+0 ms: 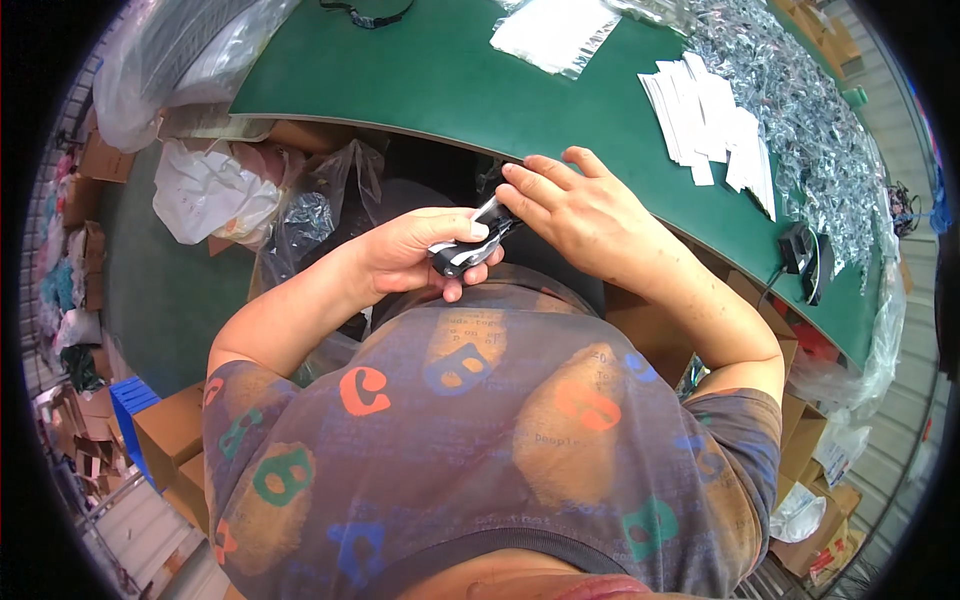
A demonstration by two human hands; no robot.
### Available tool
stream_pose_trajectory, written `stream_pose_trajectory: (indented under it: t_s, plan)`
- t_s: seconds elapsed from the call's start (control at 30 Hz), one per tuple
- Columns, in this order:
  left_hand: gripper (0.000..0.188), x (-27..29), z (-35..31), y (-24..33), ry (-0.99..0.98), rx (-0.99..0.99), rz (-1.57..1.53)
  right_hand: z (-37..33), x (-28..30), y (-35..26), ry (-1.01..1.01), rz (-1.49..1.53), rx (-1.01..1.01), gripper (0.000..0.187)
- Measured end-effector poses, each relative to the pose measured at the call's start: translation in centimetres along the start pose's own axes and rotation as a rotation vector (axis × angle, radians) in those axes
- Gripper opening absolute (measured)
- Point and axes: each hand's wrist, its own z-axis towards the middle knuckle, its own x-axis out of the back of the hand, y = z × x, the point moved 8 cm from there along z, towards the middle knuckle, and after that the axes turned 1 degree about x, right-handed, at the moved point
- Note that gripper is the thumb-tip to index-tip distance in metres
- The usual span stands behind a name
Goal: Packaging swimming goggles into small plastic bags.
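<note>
My left hand [425, 250] is closed round a folded black strap bundle [463, 258] with a white, card-like piece against it, held in front of my belly below the table edge. The thumb presses on top and the fingers curl under. My right hand [575, 210] reaches over the upper end of the bundle, its back facing up. Its index finger touches that end, the other fingers point toward the table edge, and its thumb is hidden beneath. On the green table [450, 80] a thin black strap [366, 16] lies at the far edge.
White cards [705, 120] lie spread on the table at right, beside a heap of small clear packets [790, 130]. Clear plastic bags [560, 35] lie at the back. A black device with a cable [803, 258] sits near the right edge. Cardboard boxes [175, 440] and a white plastic bag [210, 190] stand left.
</note>
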Motion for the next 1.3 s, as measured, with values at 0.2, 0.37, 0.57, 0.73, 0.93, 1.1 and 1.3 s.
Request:
stream_pose_trajectory:
  t_s: [0.2, 0.37, 0.57, 0.73, 0.93, 1.1, 1.3]
  plan:
    - [0.030, -1.1, 0.7, -0.4, 0.015, 0.108, 0.152, 0.4, 0.4, -2.4, 0.156, 0.203, 0.105, 0.068]
    - [0.054, -0.5, 2.0, -0.5, -0.085, 0.212, 0.117, 0.3, -2.7, -0.7, 0.154, 0.219, -0.079, 0.039]
    - [0.038, 0.6, 5.2, 13.1, 0.270, -0.637, 0.984, -3.1, -3.1, 5.2, 0.276, 0.674, -0.528, 0.035]
    - [0.034, -3.6, 8.7, 18.6, 0.636, -1.329, 1.863, -4.2, -4.2, 4.4, 0.503, 0.764, -0.580, 0.023]
    - [0.007, -4.5, 9.9, 17.1, 0.460, -1.417, 2.032, -5.6, -4.2, 4.3, 0.460, 0.750, -0.617, 0.024]
    - [0.012, -6.1, 6.4, 13.9, 0.339, -1.457, 1.913, -8.0, -5.5, 5.1, 0.449, 0.781, -0.712, 0.025]
    - [0.022, -2.4, 3.6, 12.3, 0.452, -1.086, 1.284, -8.3, -5.1, 5.9, 0.507, 1.014, -0.684, 0.019]
